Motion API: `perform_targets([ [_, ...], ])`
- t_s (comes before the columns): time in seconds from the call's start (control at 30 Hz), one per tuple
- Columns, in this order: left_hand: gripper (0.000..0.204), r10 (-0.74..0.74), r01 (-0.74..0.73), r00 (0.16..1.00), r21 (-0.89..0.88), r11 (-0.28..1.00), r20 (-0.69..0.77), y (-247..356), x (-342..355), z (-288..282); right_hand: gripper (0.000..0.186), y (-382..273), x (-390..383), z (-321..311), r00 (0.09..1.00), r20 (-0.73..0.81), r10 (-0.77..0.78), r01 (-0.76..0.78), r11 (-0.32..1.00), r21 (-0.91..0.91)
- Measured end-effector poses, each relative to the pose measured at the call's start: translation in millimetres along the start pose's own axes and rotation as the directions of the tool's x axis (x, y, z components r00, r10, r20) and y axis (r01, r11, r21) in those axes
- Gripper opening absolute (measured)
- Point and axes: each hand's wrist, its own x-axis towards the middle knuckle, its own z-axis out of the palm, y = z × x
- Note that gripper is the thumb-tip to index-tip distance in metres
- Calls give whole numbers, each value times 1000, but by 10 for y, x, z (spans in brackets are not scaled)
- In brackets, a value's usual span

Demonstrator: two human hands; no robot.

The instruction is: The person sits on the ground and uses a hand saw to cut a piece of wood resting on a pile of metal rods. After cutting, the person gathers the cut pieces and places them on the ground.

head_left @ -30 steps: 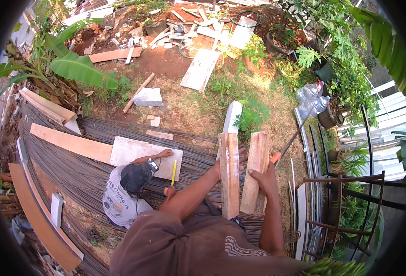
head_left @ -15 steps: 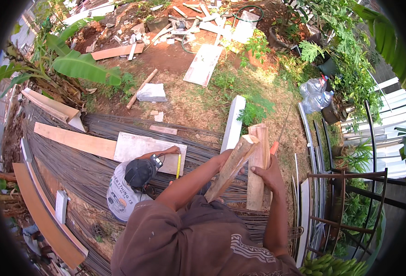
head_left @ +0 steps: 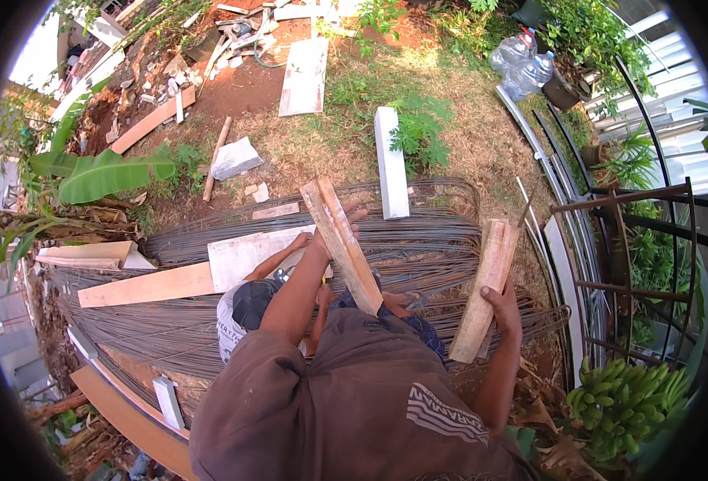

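My left hand (head_left: 354,213) is mostly hidden behind a rough wooden block (head_left: 339,244); its fingers show past the block's right side. The block stands tilted, its lower end close to my shirt. In my right hand (head_left: 502,310) is a second wooden block (head_left: 484,293), gripped with the thumb across its face. A thin dark blade (head_left: 525,210) sticks up behind this block's top; its handle is hidden. The two blocks are apart.
Long steel bars (head_left: 402,232) lie beneath me. A co-worker in a dark cap (head_left: 256,305) crouches at left, one hand on a pale board (head_left: 246,258). A white beam (head_left: 391,164) lies ahead. Metal framework (head_left: 634,248) and green bananas (head_left: 626,405) stand at right.
My hands have moved apart, separating the two blocks: the left one went left, the right one right and slightly down. The co-worker's yellow measuring tape no longer shows stretched across the board.
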Motion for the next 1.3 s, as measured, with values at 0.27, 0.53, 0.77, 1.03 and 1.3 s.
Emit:
perform_targets([
  [0.27, 65, -7, 73, 958, 218, 973, -287, -400, 29, 388, 97, 167, -369, -114, 991, -133, -18, 26, 998, 59],
  [0.53, 74, 215, -39, 915, 457, 889, -341, -64, 200, 298, 81, -458, 103, 661, 996, -11, -91, 88, 986, -142],
  [0.77, 60, 430, -306, 877, 442, 843, -214, 265, 67, 1217, 86, -1219, 677, 1946, 929, 220, -298, 346, 910, -227],
  [1.03, 46, 701, -525, 661, 502, 687, -268, 1095, -78, 950, 107, -2155, 1055, 3236, 735, 461, -498, 676, 478, -561],
  [1.3, 45, 794, -680, 472, 415, 604, -382, 2345, 382, 548, 111, -2926, 2233, 4238, 512, 728, -456, 847, 131, -515],
])
